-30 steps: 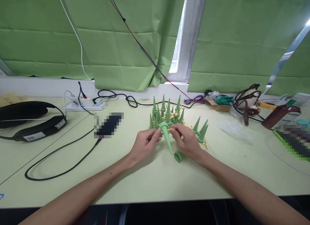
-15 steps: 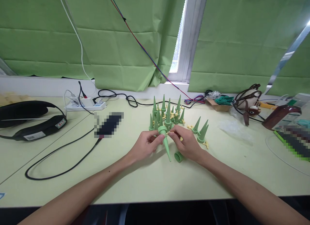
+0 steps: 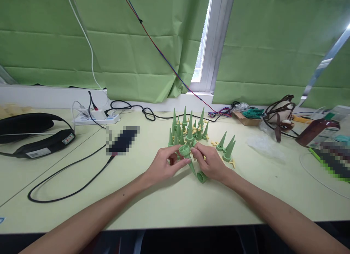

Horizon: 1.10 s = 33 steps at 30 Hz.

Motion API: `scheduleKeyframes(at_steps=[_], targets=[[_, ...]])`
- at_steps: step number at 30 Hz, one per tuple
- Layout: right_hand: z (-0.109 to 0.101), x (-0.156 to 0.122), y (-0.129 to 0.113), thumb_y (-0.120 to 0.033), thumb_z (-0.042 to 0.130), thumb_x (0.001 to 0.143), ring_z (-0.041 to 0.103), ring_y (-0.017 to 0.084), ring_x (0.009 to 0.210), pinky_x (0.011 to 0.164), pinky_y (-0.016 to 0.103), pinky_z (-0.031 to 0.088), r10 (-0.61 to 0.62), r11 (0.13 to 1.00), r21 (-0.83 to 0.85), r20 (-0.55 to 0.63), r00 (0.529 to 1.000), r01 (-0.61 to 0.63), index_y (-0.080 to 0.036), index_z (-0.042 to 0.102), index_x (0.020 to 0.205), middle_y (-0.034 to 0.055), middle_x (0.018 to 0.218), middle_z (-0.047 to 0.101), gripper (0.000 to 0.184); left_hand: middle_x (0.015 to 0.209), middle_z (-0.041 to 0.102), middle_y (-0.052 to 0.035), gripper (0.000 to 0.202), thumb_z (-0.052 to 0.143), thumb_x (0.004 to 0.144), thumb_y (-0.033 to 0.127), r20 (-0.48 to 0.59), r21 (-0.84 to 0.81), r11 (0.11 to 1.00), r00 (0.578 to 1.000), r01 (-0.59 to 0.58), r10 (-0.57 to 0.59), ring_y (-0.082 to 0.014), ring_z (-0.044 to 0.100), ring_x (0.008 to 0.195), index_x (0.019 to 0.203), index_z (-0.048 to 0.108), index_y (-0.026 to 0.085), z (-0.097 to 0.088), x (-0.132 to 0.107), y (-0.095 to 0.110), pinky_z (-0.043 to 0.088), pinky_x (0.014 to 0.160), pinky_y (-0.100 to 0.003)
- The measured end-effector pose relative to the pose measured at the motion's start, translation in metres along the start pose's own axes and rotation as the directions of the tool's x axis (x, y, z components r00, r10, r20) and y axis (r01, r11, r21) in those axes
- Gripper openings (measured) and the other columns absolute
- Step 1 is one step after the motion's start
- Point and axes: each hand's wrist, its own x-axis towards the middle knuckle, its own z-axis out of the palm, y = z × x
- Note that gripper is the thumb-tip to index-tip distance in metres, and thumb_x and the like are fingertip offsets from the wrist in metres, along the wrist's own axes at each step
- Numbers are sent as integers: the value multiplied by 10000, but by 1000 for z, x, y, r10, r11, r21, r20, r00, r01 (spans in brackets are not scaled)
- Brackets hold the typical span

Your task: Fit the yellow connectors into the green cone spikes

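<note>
Both hands meet at the middle of the pale table [image 3: 175, 203] around one green cone spike [image 3: 187, 156]. My left hand [image 3: 163, 165] pinches its wide ring end from the left. My right hand [image 3: 210, 162] pinches the same end from the right, its fingers closed; whether a small yellow piece is in them I cannot tell. The spike's tip points toward me. A second green spike [image 3: 202, 177] lies on the table under my right palm. Behind the hands stands a cluster of several upright green spikes [image 3: 188, 130], with small yellow pieces [image 3: 214, 142] scattered among them and more spikes [image 3: 226, 146] to the right.
Black cable [image 3: 68, 173] loops over the left table from a white power strip [image 3: 95, 119]. A black band-shaped device [image 3: 35, 137] lies far left. At the right are a clear plastic bag [image 3: 262, 144], a small brown bag [image 3: 281, 117], a cardboard tray [image 3: 246, 119]. Green curtains hang behind.
The held spike has tilted so its ring end faces up and its tip drops lower toward the table; both hands have shifted slightly toward me.
</note>
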Motion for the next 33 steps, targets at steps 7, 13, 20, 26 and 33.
scheduleKeyframes(at_steps=[7, 13, 20, 26, 33], targets=[[0, 0, 2, -258, 380, 1025, 353, 112, 519, 535, 253, 299, -9, 1000, 15, 14, 1000, 8, -225, 325, 717, -48, 604, 387, 315, 695, 634, 15, 263, 691, 861, 261, -109, 92, 979, 976, -181, 190, -64, 451, 514, 1098, 693, 146, 2, -1, -5, 433, 524, -187], [1, -1, 1, -265, 389, 1023, 311, 108, 508, 523, 255, 280, -22, 1000, 14, 18, 1000, 22, -226, 292, 703, -56, 592, 341, 338, 729, 646, 9, 234, 566, 865, 86, -104, 221, 914, 924, -340, 368, -61, 442, 536, 1059, 678, 153, 1, -2, -7, 402, 525, -176], [3, -2, 0, -265, 398, 1019, 375, 111, 535, 544, 248, 324, -37, 999, 9, -15, 999, 37, -217, 385, 718, -39, 614, 415, 305, 654, 532, 70, 268, 588, 820, 90, -164, 207, 951, 950, -231, 267, -55, 431, 512, 1066, 568, 194, 5, -5, -14, 387, 500, -157], [1, -1, -3, -228, 416, 1011, 408, 109, 540, 540, 233, 340, -64, 998, 5, -75, 995, 64, -211, 457, 774, -32, 637, 470, 242, 678, 509, 68, 125, 580, 857, 169, -178, 74, 992, 978, -99, 111, -47, 415, 484, 900, 468, 203, 5, -2, -6, 323, 453, -160], [0, 1, -4, -227, 424, 1013, 485, 123, 574, 566, 238, 380, -80, 997, -29, -106, 991, 78, -204, 537, 855, -5, 686, 562, 196, 523, 448, 51, 372, 410, 1010, 396, -100, -131, 989, 992, 65, -78, -84, 432, 468, 734, 518, 171, 1, 1, -2, 367, 505, -221]])
